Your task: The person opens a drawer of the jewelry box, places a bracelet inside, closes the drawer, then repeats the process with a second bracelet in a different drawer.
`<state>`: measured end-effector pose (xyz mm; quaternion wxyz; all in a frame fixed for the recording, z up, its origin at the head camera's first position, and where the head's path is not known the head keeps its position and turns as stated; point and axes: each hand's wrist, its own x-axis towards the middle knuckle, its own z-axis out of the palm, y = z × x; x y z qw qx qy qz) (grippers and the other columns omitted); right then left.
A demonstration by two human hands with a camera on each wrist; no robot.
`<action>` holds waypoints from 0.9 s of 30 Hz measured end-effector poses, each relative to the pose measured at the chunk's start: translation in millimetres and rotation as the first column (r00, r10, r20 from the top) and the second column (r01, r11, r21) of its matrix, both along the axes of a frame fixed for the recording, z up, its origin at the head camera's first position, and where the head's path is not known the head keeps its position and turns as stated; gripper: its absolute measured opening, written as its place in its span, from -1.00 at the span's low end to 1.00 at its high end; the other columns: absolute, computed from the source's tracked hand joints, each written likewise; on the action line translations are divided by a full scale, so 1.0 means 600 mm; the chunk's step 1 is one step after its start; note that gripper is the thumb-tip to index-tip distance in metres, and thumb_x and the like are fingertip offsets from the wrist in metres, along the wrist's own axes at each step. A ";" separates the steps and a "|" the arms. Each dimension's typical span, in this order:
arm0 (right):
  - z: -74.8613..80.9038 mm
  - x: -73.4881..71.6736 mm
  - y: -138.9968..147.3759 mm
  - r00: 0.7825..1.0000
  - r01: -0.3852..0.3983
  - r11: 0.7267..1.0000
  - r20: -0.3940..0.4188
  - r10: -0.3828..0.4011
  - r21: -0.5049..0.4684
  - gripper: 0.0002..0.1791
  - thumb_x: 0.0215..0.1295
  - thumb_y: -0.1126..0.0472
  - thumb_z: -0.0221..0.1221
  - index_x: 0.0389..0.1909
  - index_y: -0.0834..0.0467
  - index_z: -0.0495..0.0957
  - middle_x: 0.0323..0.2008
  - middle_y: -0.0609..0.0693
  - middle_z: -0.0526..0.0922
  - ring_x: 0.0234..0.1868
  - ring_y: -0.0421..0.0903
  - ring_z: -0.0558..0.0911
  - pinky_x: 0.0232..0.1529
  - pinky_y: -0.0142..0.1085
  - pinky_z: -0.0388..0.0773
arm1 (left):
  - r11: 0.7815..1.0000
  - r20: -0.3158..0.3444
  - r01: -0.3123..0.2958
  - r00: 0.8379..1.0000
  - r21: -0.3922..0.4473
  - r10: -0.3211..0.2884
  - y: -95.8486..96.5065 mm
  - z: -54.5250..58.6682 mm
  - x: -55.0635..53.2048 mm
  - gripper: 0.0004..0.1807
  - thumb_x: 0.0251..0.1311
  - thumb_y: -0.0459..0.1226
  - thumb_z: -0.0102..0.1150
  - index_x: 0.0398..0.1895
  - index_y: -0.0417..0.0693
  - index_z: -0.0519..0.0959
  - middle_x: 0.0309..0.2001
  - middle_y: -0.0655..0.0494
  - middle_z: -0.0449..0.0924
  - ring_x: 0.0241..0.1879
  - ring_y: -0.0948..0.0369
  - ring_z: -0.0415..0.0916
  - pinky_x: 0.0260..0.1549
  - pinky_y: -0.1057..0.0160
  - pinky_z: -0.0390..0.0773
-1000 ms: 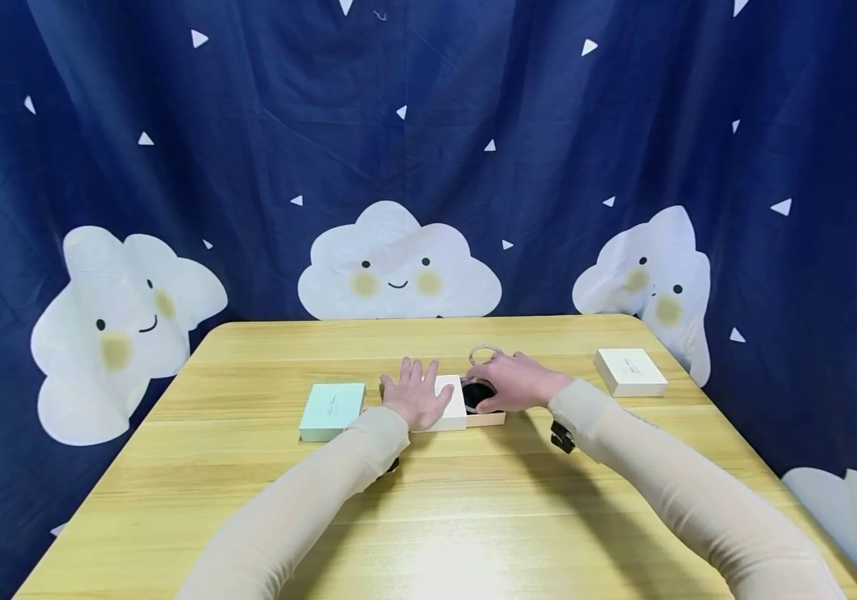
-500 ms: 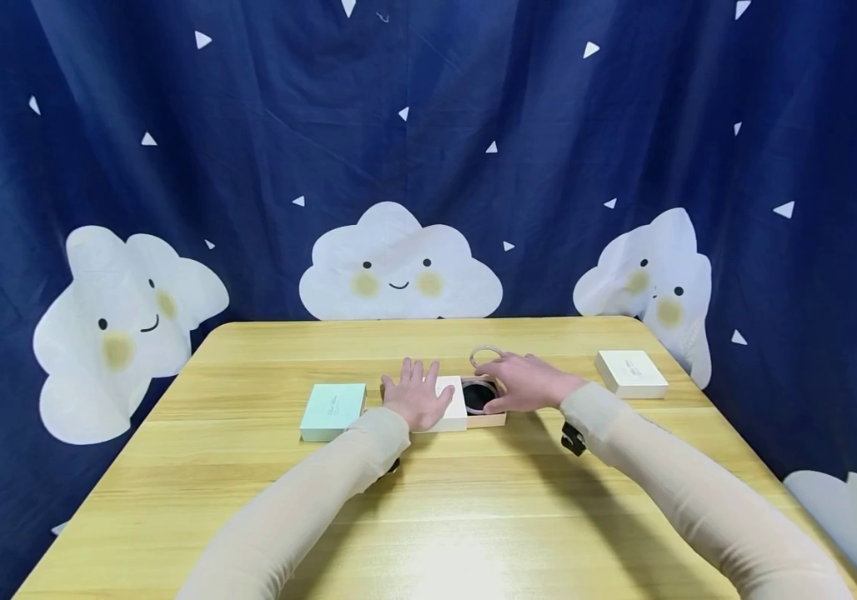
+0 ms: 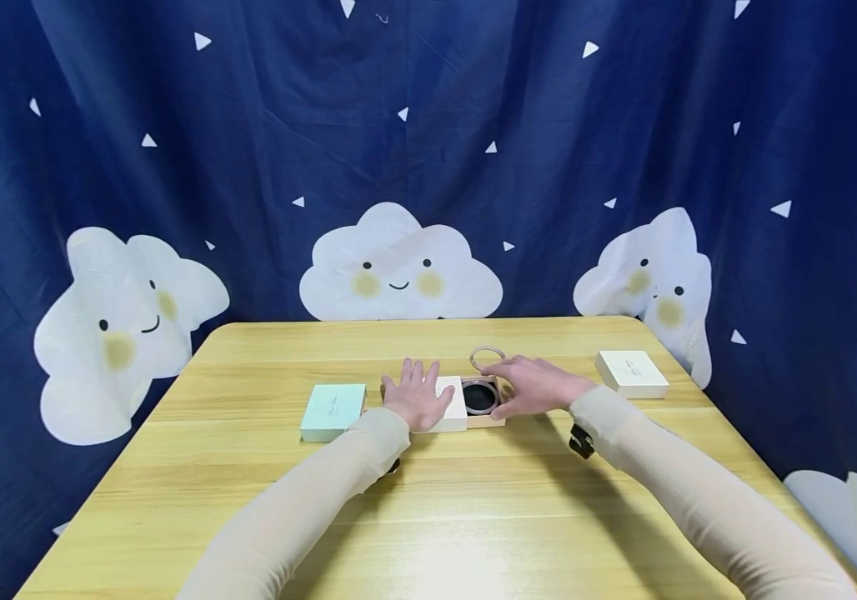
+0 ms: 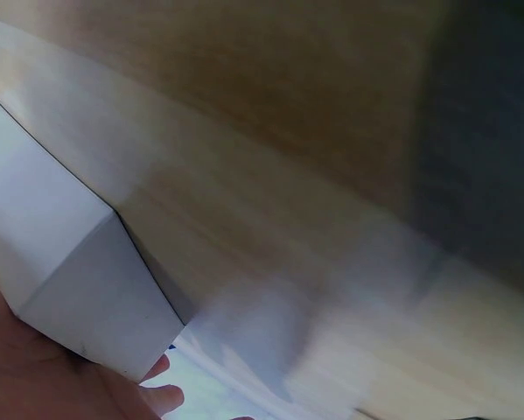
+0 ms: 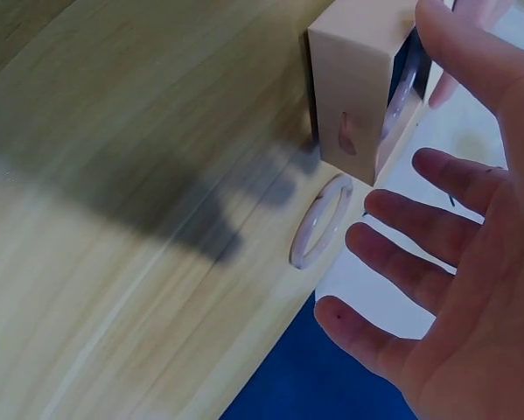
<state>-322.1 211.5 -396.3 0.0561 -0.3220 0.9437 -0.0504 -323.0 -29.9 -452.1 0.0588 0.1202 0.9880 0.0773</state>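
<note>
My left hand (image 3: pixel 417 402) lies spread on top of a white box sleeve (image 3: pixel 455 410), seen from its side in the left wrist view. From the sleeve's right end sticks out a peach-coloured drawer (image 5: pixel 352 114) with a dark lining. Inside that drawer lies a pale pinkish bangle (image 5: pixel 403 96). My right hand (image 3: pixel 537 386) hovers at the drawer's right end, its fingers loosely extended and holding nothing. Its thumb overlaps the drawer's edge in the right wrist view. Just behind the drawer a second pale bangle (image 5: pixel 304 234) rests on the table.
To the left of the sleeve stands a mint-green box (image 3: pixel 333 410). Another white box (image 3: pixel 632 374) sits near the table's right edge. A blue curtain with clouds (image 3: pixel 398 271) hangs behind the wooden table (image 3: pixel 248 483).
My right hand has drawn back to the right from the drawer, leaving the bangle inside more exposed. The left hand has stayed on the sleeve.
</note>
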 end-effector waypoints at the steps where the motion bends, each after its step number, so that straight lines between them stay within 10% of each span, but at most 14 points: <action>1: -0.001 0.000 0.001 1.000 0.003 1.000 0.005 -0.003 0.003 -0.02 0.12 -0.28 0.39 0.50 0.05 0.31 0.37 0.11 0.48 0.36 0.15 0.46 0.32 0.15 0.40 | 1.000 0.003 -0.001 1.000 -0.003 0.001 0.000 -0.001 -0.002 -0.19 0.46 0.29 -0.57 0.65 0.15 -0.10 0.63 -0.10 -0.11 0.62 -0.09 -0.29 0.40 -0.46 -0.09; 27: -0.013 0.001 0.010 0.999 0.030 0.999 0.041 -0.028 -0.036 0.03 0.01 -0.15 0.51 0.49 0.06 0.30 0.39 0.23 0.42 0.38 0.23 0.41 0.34 0.21 0.35 | 1.000 -0.010 0.007 1.000 0.027 -0.007 -0.002 0.003 0.004 -0.18 0.46 0.29 -0.56 0.65 0.13 -0.06 0.62 -0.13 -0.08 0.62 -0.10 -0.26 0.40 -0.45 -0.07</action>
